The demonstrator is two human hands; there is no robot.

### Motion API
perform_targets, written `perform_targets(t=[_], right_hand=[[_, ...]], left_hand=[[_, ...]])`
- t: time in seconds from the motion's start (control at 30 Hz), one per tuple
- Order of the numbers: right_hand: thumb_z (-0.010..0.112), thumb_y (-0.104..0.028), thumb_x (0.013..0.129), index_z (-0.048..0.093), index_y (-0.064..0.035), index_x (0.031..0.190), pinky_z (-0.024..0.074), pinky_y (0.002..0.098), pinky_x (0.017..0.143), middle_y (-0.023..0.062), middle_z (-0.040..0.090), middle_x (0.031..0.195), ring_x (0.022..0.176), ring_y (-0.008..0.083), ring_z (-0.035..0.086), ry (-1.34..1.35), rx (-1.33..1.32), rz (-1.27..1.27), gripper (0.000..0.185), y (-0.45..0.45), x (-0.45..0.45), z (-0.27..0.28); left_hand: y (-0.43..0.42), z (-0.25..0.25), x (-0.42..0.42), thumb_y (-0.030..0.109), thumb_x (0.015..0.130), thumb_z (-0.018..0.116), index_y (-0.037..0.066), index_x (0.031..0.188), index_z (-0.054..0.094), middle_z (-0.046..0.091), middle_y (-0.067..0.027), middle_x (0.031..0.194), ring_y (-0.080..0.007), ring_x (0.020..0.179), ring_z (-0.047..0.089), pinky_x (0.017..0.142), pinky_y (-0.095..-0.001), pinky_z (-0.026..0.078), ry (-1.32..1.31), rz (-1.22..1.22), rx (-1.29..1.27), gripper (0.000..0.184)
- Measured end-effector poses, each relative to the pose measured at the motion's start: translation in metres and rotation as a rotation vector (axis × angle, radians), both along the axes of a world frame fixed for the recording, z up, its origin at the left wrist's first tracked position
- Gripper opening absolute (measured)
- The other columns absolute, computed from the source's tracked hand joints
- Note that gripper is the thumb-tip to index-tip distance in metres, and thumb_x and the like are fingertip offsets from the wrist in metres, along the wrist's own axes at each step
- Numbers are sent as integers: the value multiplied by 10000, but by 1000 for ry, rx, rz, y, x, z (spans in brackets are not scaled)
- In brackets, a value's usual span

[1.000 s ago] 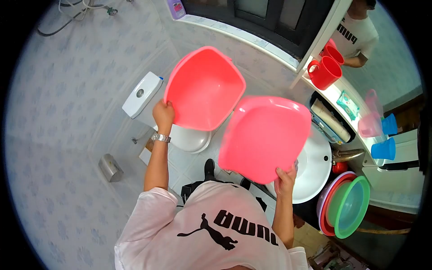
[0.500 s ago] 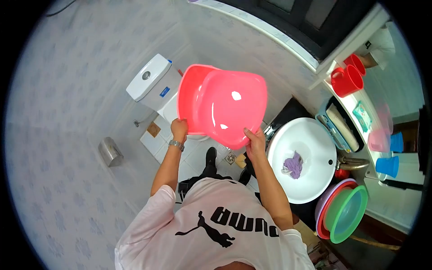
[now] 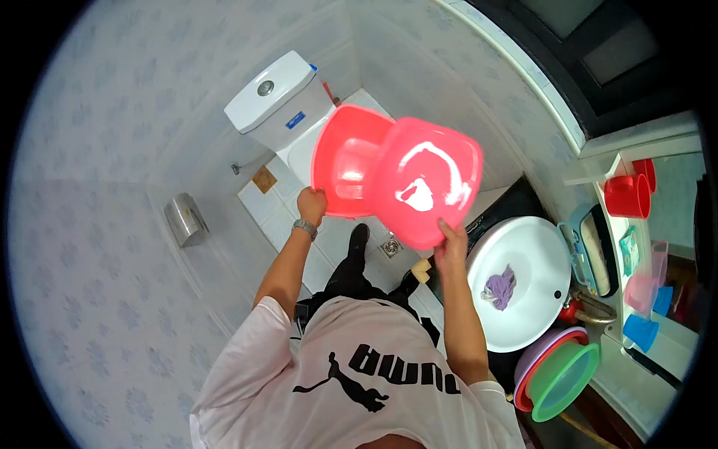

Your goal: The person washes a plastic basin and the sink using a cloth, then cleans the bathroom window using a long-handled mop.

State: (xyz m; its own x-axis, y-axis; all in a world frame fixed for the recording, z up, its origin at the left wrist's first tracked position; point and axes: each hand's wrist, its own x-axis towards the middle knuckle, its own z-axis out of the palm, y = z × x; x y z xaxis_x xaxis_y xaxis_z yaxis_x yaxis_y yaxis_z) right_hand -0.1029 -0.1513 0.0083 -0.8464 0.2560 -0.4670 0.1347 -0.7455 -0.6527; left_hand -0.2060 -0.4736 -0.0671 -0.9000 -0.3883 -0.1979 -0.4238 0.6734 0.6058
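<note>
My left hand [image 3: 312, 204], wearing a metal watch on its wrist, grips the near rim of a pink plastic tub [image 3: 345, 161]. The inside of that tub faces up toward me. A glossy pink lid [image 3: 422, 161], rounded and nearly square, overlaps the tub's right side. Its near right edge is pinched in my right hand [image 3: 451, 247], thumb on top. Both pink pieces are in the air, in front of the white toilet [image 3: 273, 101]. Whether they touch where they overlap cannot be seen.
A white washbasin [image 3: 538, 258] holding a purple cloth [image 3: 499, 286] is at right. Stacked coloured basins [image 3: 566, 382] stand beside it. Red mugs [image 3: 627, 196] and blue cups [image 3: 640, 332] sit on the mirror shelf. A metal paper holder [image 3: 185, 219] is on the left wall.
The lid has shifted right and turned off the tub, so more of the tub's inside shows. The view has also swung left. Both hands keep their grip.
</note>
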Motion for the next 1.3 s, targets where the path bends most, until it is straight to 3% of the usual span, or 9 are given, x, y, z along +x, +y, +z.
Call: perform_targets(t=[0.3,0.6,0.77,0.87,0.97,1.07,1.17,1.27,1.3], right_hand=[[621,-28,849,512,-17,1225,500,361,926,103,613,1164,1057,222,603,33,-4,-114,392,36,52,28],[578,46,850,518,-12,1220,491,332,904,107,611,1166,1041,205,601,-16,-99,14,380,-3,29,0],[584,44,850,532,-19,1190,496,317,864,100,624,1140,1007,188,611,-73,-57,138,349,-46,-32,-31],[588,33,854,545,-24,1157,500,315,842,91,629,1115,978,182,617,-94,-50,245,311,-68,-62,-59],[594,15,860,556,-30,1130,504,315,826,83,632,1089,956,179,619,-114,-44,297,277,-92,-89,-73],[597,9,862,555,-32,1141,503,308,825,76,632,1089,956,176,618,-140,-16,326,285,-106,-109,-93],[597,9,863,552,-35,1152,503,300,825,73,633,1095,956,168,618,-173,-17,368,296,-117,-127,-111],[590,14,865,570,-48,1129,508,306,857,76,645,1081,970,169,624,-173,-42,399,272,-132,-142,-127],[590,16,866,572,-51,1129,509,307,860,75,645,1081,970,169,625,-179,-33,405,272,-137,-146,-134]], left_hand=[[8,4,10,172,804,562,-54,728,624,631,-205,646,-311,549,629,526,-412,491,-4,327,452,246],[-9,-15,7,238,840,550,-55,748,631,638,-235,671,-323,531,631,539,-424,503,-90,211,267,317],[-47,-107,-11,337,878,534,-44,754,646,639,-265,734,-392,699,639,674,-460,500,-121,92,93,416],[-40,-69,-25,443,901,505,-53,748,646,632,-278,750,-421,765,624,717,-481,482,-196,65,26,538],[-69,-136,-33,386,962,429,-46,829,635,643,-230,759,-370,706,632,643,-413,511,-171,-177,-239,497],[-69,-126,-37,534,950,375,-48,684,616,624,-271,729,-425,730,615,682,-483,480,-207,-18,-72,684],[-85,-162,-30,407,952,437,-37,712,617,630,-267,748,-417,731,619,667,-479,484,-178,-120,-66,536],[-128,-294,-8,265,913,500,-23,795,637,640,-258,800,-401,748,621,670,-465,490,70,-380,-27,341],[-116,-256,-15,226,889,513,-16,825,642,644,-251,821,-399,763,622,677,-455,494,17,-283,26,282]])
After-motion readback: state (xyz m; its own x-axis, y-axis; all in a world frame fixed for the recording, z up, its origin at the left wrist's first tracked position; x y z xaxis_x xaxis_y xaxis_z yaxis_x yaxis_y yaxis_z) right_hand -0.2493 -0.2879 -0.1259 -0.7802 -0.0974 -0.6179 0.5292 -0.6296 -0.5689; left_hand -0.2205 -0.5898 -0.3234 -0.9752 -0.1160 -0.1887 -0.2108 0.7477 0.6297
